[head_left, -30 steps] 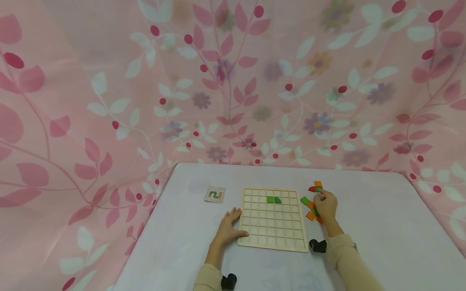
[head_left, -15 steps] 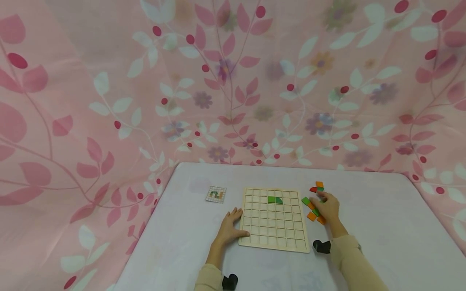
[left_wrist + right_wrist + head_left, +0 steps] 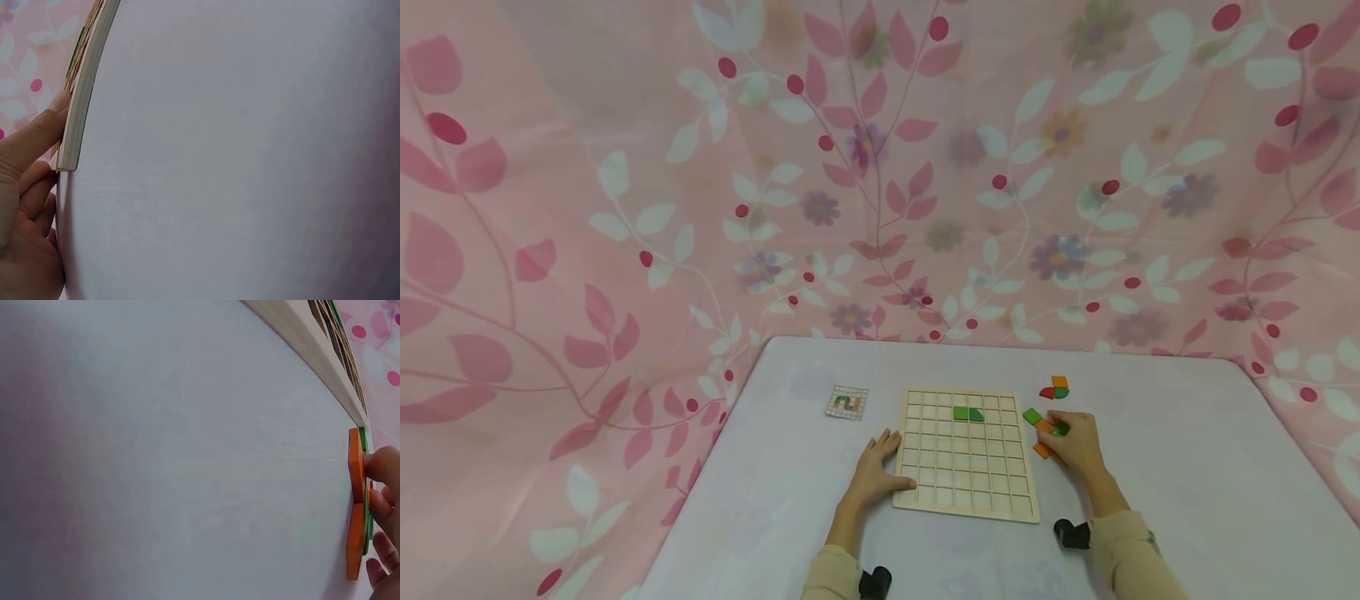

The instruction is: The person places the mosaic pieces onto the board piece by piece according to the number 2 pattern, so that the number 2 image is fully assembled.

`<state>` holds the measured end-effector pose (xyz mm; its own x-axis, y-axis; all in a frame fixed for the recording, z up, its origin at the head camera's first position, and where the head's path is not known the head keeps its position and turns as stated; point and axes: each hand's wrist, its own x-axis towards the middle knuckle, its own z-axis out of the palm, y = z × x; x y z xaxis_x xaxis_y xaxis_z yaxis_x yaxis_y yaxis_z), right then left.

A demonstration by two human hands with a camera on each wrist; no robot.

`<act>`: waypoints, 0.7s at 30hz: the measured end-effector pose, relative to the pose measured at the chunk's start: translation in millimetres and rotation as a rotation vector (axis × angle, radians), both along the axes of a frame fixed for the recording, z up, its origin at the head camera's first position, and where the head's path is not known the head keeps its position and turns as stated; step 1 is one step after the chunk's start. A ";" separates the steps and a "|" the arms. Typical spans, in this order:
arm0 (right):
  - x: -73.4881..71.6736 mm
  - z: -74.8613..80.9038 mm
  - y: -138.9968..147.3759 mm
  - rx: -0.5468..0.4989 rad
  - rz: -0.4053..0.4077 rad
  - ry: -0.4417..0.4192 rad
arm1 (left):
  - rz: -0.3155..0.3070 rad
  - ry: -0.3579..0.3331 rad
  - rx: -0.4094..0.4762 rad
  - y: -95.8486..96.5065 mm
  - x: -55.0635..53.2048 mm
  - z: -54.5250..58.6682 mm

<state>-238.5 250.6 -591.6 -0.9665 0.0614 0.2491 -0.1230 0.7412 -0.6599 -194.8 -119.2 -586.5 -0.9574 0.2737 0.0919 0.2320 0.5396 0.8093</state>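
In the head view a pale wooden grid board (image 3: 962, 467) lies flat on the table. A green square tile (image 3: 961, 413) and a green tile with a curved edge (image 3: 977, 414) sit side by side in its upper cells. My left hand (image 3: 872, 475) rests at the board's left edge, fingers spread; the left wrist view has its thumb (image 3: 44, 132) on the board's rim. To the right, my right hand (image 3: 1077, 443) touches a loose group of tiles, its fingers partly hiding them. An orange tile (image 3: 355, 464) meets its thumb in the right wrist view; whether a tile is pinched is unclear.
A small grid card (image 3: 847, 402) with a printed coloured pattern lies left of the board. Beyond the right hand sit an orange tile (image 3: 1059, 382), a red tile (image 3: 1047, 392) and a green curved tile (image 3: 1061, 393). A floral pink curtain (image 3: 880, 167) hangs behind the white table (image 3: 790, 450).
My right hand has moved toward me, from beside the far orange, red and green tiles to the nearer group. The left hand stays at the board, and the board's tiles look the same.
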 end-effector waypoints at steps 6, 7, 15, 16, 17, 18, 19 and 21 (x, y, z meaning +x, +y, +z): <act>4.3 6.2 0.0 0.026 0.022 -0.107 | -0.004 0.003 0.006 0.1 1.1 2.1; 4.3 7.0 -0.2 0.025 0.025 -0.119 | -0.005 0.004 0.005 -0.1 1.3 2.4; -6.6 10.9 -1.7 -0.002 -0.037 -0.157 | 0.005 0.008 0.007 -0.6 0.7 1.4; -7.0 10.7 -2.4 -0.025 -0.045 -0.149 | 0.004 0.007 0.006 -0.4 0.7 1.5; -6.8 10.6 -3.7 -0.053 -0.051 -0.139 | 0.003 0.005 0.008 -0.1 0.8 1.7; -6.5 11.0 -5.6 -0.082 -0.057 -0.125 | 0.003 0.004 0.009 0.2 0.8 1.9; -6.1 12.1 -7.8 -0.108 -0.058 -0.113 | 0.003 0.005 0.007 0.4 0.8 1.9; -6.0 14.9 -13.5 -0.139 -0.048 -0.068 | 0.002 0.011 0.004 0.6 0.5 1.6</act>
<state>-244.6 237.1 -576.7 -0.9760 0.1375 0.1691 -0.0412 0.6459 -0.7623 -194.3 -118.7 -584.9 -0.9569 0.2714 0.1037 0.2398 0.5366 0.8090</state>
